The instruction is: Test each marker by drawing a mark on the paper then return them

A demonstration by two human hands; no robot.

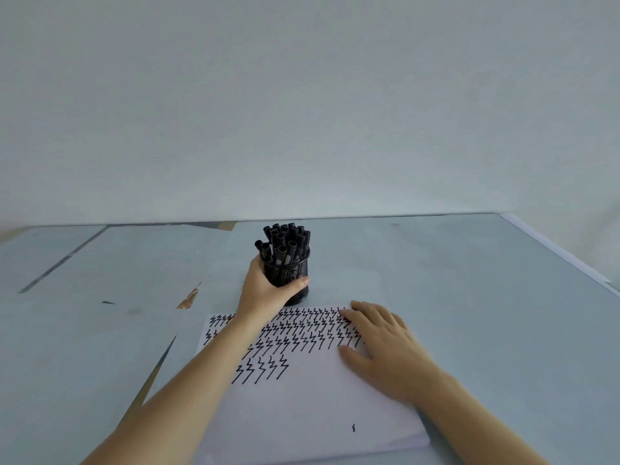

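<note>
Meanwhile left hand (pixel 265 290) gripping marker cup (pixel 291 273), right hand (pixel 379 337) flat on paper (pixel 302 407)

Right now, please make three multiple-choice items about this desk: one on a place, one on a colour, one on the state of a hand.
1. Where does the mesh cup of markers stand?
A. Just beyond the far edge of the paper
B. On the middle of the paper
C. At the right edge of the table

2. What colour are the zigzag marks on the paper?
A. Red
B. Black
C. Blue

3. What is the right hand doing?
A. Gripping a marker
B. Lifting the cup
C. Resting flat on the paper

Answers: 1 A, the cup's base stands on the table just past the sheet. 2 B, every mark is black. 3 C, its fingers lie straight on the sheet, while the left hand grips the cup.
</note>
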